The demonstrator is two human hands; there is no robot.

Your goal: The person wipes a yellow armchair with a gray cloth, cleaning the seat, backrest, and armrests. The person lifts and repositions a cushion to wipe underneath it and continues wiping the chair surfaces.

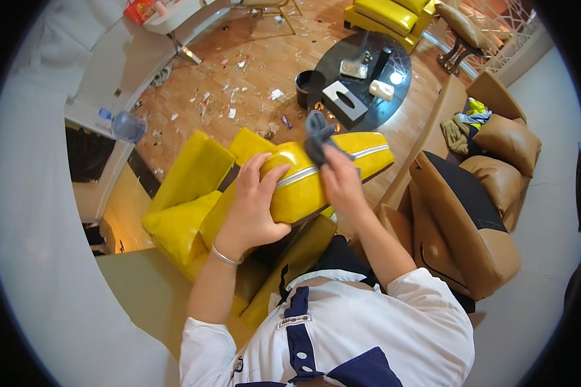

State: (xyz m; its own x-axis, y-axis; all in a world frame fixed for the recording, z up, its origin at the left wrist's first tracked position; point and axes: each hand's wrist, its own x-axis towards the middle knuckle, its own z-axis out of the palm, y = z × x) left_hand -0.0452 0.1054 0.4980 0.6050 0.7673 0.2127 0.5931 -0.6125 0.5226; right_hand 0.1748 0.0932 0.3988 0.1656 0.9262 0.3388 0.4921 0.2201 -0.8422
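A glossy yellow seat cushion [295,198] with a silver zipper [298,177] along its edge is tilted up in front of me. My left hand [256,198] grips its near left end, fingers over the top and thumb on the side. In my right hand [340,181] is a dark grey cloth [315,135], bunched up and slightly blurred, against the zipper side of the cushion. Behind and below the cushion stands a yellow armchair [189,169], with a yellow pillow [179,217] at its left. The cushion and my arms hide part of the chair.
Litter [232,112] is scattered over the wood floor. A black oval table [329,53] carries a tissue box [344,102], with a dark bin [304,89] beside it. At right, a tan sofa [435,111] holds loose cushions and clothes. A water jug [128,126] lies at left.
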